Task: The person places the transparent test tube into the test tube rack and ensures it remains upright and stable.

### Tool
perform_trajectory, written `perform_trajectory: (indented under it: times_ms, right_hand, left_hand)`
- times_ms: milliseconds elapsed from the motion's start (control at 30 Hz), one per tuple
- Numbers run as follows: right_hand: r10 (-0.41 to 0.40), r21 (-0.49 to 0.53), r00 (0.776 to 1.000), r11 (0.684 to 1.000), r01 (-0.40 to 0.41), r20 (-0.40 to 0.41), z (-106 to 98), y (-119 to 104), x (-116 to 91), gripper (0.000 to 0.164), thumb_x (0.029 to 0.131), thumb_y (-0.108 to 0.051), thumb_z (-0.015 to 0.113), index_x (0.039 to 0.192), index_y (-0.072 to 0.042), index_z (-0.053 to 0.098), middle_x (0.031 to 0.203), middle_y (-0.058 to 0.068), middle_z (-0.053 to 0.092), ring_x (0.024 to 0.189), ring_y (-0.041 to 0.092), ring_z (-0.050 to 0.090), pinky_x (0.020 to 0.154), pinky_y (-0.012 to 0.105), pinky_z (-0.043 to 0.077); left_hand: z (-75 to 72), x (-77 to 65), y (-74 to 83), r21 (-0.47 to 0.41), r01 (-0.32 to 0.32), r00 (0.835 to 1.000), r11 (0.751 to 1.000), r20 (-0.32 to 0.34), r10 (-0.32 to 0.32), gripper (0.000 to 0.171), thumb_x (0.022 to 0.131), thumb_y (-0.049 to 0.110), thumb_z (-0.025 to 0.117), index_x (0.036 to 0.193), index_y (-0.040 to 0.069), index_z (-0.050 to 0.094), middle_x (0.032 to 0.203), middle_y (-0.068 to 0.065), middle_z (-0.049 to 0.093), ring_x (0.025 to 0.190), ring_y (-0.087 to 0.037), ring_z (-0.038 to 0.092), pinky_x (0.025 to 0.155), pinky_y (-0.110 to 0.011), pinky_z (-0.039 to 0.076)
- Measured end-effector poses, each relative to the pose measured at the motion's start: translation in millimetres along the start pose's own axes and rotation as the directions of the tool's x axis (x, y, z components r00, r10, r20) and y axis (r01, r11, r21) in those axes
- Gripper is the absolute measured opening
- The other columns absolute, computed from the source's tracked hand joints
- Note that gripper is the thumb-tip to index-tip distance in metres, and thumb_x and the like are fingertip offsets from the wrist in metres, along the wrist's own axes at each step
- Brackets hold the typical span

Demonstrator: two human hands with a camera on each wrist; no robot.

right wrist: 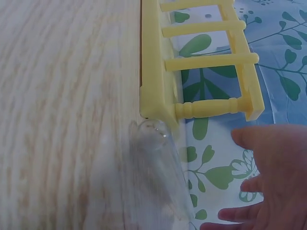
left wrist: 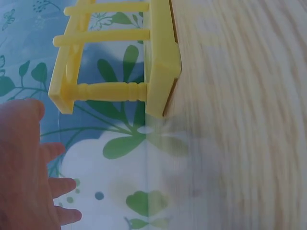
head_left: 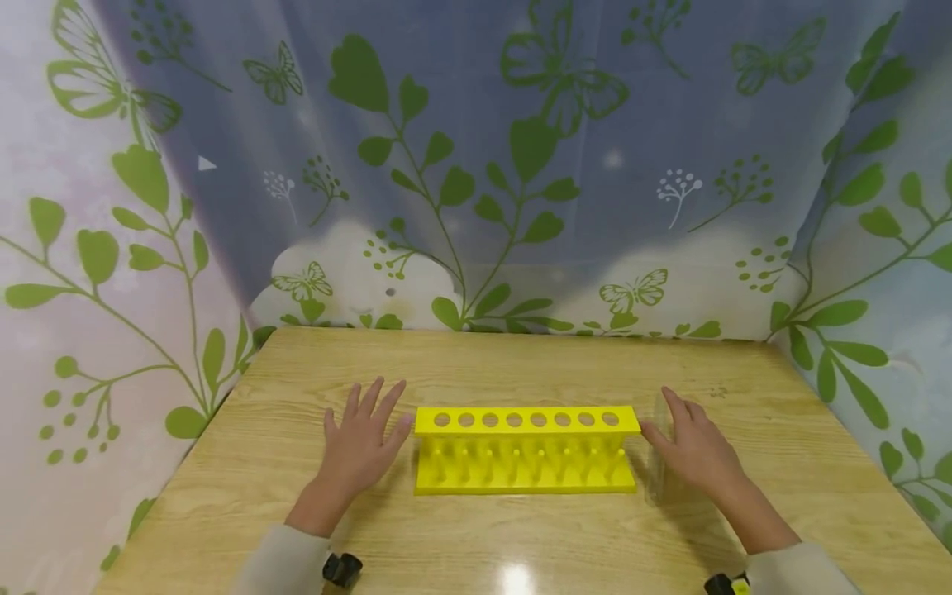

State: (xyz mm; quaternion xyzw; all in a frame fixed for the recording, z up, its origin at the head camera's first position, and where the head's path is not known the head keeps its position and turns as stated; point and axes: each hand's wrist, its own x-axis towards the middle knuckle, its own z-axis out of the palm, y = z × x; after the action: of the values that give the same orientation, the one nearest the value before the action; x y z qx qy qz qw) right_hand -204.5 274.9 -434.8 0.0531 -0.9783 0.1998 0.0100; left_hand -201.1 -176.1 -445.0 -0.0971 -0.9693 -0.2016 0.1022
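A yellow test tube rack (head_left: pixel 525 421) stands upright on the table, with a row of round holes along its top bar and a row of pegs on its base. Beside the rack's left end, my left hand (head_left: pixel 359 442) is held with its fingers spread and straight, holding nothing. My right hand (head_left: pixel 695 442) is at the other end, fingers extended and thumb pointing at the rack. Below that hand lies clear glassware with a rounded end, apparently a test tube (right wrist: pixel 156 158); whether there is more than one I cannot tell. Both wrist views show each thumb apart from the rack.
The wooden table (head_left: pixel 476 537) has its far edge against a curtain (head_left: pixel 476 165) printed with leaves and butterflies. Similar patterned cloth hangs along the left and right sides. Dark straps with devices sit at both wrists.
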Motion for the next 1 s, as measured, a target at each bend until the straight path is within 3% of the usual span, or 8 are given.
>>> perform_trajectory:
  times_ms: [200, 400, 700, 1000]
  right_hand:
    - [0.061, -0.016, 0.997, 0.998, -0.06, 0.037, -1.6, -2.5, 4.2, 0.085, 0.096, -0.057, 0.045, 0.145, 0.011, 0.029, 0.135, 0.042, 0.038, 0.112, 0.056, 0.048, 0.079, 0.063, 0.047]
    - [0.09, 0.004, 0.996, 0.996, -0.09, 0.01, -4.3, -5.1, 10.6, 0.077, 0.095, -0.052, 0.052, 0.138, 0.012, 0.041, 0.116, 0.033, 0.059, 0.096, 0.044, 0.061, 0.062, 0.047, 0.053]
    - [0.146, 0.038, 0.989, 0.988, -0.146, 0.018, -3.9, -5.7, 12.2, 0.086, 0.092, -0.061, 0.051, 0.137, 0.012, 0.041, 0.112, 0.033, 0.061, 0.093, 0.043, 0.063, 0.062, 0.047, 0.053]
    - [0.163, 0.052, 0.987, 0.985, -0.163, 0.017, -0.7, -8.0, 19.6, 0.073, 0.095, -0.041, 0.056, 0.138, 0.014, 0.035, 0.109, 0.034, 0.061, 0.076, 0.035, 0.064, 0.058, 0.044, 0.052]
  left_hand:
    - [1.9, 2.7, 7.6, -0.006, -0.026, 1.0, 1.0, 0.013, 0.027, 0.059, 0.1, 0.049, 0.045, 0.151, 0.022, 0.036, 0.157, -0.015, 0.027, 0.144, -0.044, 0.017, 0.104, -0.075, 0.01]
    - [4.3, 5.4, 13.2, 0.0, -0.05, 0.999, 0.999, -0.011, 0.05, 0.059, 0.099, 0.049, 0.046, 0.151, 0.023, 0.036, 0.155, -0.015, 0.03, 0.143, -0.043, 0.021, 0.104, -0.075, 0.012]
    - [9.2, 6.1, 19.4, -0.002, -0.057, 0.998, 0.998, -0.002, 0.057, 0.061, 0.098, 0.052, 0.047, 0.151, 0.024, 0.036, 0.154, -0.016, 0.032, 0.142, -0.042, 0.022, 0.105, -0.075, 0.013]
    - [6.7, 10.8, 31.3, 0.0, -0.079, 0.997, 0.997, -0.019, 0.079, 0.064, 0.096, 0.055, 0.048, 0.15, 0.022, 0.039, 0.152, -0.016, 0.035, 0.142, -0.042, 0.024, 0.105, -0.075, 0.013]
